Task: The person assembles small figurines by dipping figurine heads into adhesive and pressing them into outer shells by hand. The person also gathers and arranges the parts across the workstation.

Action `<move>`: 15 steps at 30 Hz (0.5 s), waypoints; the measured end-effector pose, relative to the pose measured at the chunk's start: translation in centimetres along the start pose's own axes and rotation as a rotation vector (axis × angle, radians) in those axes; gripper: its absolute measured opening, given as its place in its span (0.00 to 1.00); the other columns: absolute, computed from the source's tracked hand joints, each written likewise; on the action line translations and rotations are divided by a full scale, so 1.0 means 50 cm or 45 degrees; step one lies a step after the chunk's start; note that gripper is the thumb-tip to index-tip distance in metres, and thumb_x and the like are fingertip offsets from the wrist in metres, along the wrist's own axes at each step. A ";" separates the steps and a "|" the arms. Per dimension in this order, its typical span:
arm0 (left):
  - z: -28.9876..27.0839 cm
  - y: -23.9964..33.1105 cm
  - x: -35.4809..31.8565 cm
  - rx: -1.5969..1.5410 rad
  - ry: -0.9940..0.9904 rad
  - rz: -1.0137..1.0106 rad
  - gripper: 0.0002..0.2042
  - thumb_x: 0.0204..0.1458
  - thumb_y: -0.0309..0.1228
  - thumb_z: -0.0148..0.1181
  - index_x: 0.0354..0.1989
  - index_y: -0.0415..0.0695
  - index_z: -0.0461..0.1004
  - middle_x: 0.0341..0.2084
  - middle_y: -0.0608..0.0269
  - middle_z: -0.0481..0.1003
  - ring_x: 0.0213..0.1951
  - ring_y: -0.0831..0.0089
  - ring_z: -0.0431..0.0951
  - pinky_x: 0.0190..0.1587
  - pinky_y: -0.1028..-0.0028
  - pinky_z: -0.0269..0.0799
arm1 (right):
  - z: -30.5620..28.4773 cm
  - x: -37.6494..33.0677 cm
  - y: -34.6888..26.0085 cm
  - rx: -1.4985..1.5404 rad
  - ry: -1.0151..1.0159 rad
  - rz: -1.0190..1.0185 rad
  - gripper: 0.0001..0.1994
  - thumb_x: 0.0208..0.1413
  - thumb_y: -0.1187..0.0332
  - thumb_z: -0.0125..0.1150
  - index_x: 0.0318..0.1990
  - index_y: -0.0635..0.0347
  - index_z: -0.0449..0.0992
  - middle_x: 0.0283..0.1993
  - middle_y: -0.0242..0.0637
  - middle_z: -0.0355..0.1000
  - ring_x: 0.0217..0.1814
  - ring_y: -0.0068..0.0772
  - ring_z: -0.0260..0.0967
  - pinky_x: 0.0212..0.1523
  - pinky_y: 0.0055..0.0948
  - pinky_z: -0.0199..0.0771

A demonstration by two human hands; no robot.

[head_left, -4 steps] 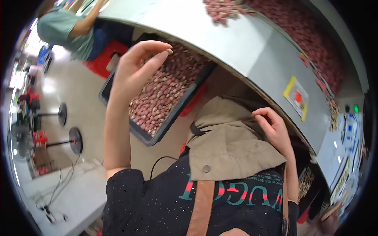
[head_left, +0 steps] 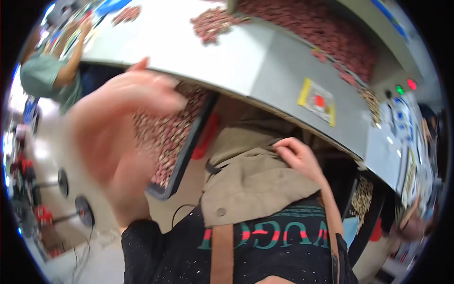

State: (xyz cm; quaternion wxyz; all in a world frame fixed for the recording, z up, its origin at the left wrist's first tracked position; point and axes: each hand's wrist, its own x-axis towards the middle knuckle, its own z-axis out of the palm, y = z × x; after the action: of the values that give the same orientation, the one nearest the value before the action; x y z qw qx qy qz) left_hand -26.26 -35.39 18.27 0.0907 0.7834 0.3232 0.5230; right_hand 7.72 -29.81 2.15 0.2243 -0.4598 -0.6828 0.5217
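Observation:
My left hand [head_left: 118,128] is raised close to the camera and smeared by motion. Its fingers are spread, and nothing shows in them. Beyond it, partly covered by it, a dark grey tub [head_left: 189,142] holds many small pink and cream pieces [head_left: 165,135]. My right hand [head_left: 299,158] rests at the beige apron [head_left: 255,175] by the table's near edge, thumb and forefinger drawn together. Whether a bit of cloth or anything else is between those fingertips I cannot tell.
On the white and grey table [head_left: 279,71] lie a pink heap [head_left: 312,33], smaller piles [head_left: 210,26] and a yellow-edged clear packet [head_left: 318,102]. A person in a green shirt [head_left: 47,78] works at far left. Below the table at right stands a bin of pale pieces [head_left: 362,199].
My left hand has come up nearer the camera, its fingers opening from a near pinch. The whole view has shifted, so the table and tub sit further left. My right hand stays by the apron.

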 end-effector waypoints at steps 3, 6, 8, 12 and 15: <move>-0.054 0.077 0.013 -0.202 -0.060 0.260 0.18 0.56 0.55 0.51 0.41 0.55 0.74 0.42 0.72 0.71 0.52 0.66 0.67 0.67 0.41 0.39 | -0.009 -0.043 0.017 0.074 -0.075 0.010 0.07 0.60 0.71 0.55 0.44 0.62 0.75 0.37 0.27 0.71 0.37 0.14 0.64 0.38 0.18 0.66; -0.009 0.095 0.069 -0.266 -0.066 0.391 0.18 0.56 0.54 0.51 0.42 0.55 0.74 0.43 0.72 0.71 0.52 0.66 0.67 0.67 0.42 0.40 | -0.028 -0.078 0.024 0.092 0.016 -0.024 0.08 0.61 0.70 0.55 0.44 0.62 0.75 0.37 0.26 0.71 0.37 0.13 0.63 0.38 0.17 0.65; 0.024 0.112 0.099 -0.294 -0.064 0.453 0.17 0.56 0.53 0.51 0.42 0.54 0.74 0.43 0.71 0.71 0.52 0.66 0.67 0.67 0.43 0.40 | -0.044 -0.100 0.029 0.081 0.041 -0.003 0.09 0.61 0.69 0.55 0.45 0.62 0.75 0.37 0.26 0.71 0.37 0.13 0.64 0.38 0.17 0.65; 0.097 0.145 0.162 -0.304 -0.059 0.533 0.17 0.56 0.51 0.51 0.43 0.53 0.74 0.44 0.71 0.72 0.53 0.66 0.67 0.67 0.44 0.41 | -0.068 -0.118 0.047 0.172 0.104 -0.003 0.09 0.61 0.69 0.55 0.45 0.62 0.75 0.38 0.27 0.71 0.38 0.14 0.64 0.39 0.17 0.65; 0.141 0.174 0.211 -0.286 -0.059 0.596 0.16 0.56 0.49 0.51 0.43 0.52 0.73 0.44 0.70 0.72 0.53 0.66 0.67 0.67 0.45 0.42 | -0.086 -0.136 0.047 0.183 0.170 -0.095 0.09 0.60 0.66 0.56 0.43 0.62 0.75 0.34 0.29 0.72 0.32 0.16 0.66 0.34 0.20 0.68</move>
State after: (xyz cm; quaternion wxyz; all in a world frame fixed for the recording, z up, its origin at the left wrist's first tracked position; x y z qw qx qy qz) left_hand -13.91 -34.41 27.37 0.0611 0.8337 0.0708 0.5442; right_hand 15.25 -33.39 2.70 0.3208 -0.4504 -0.6439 0.5288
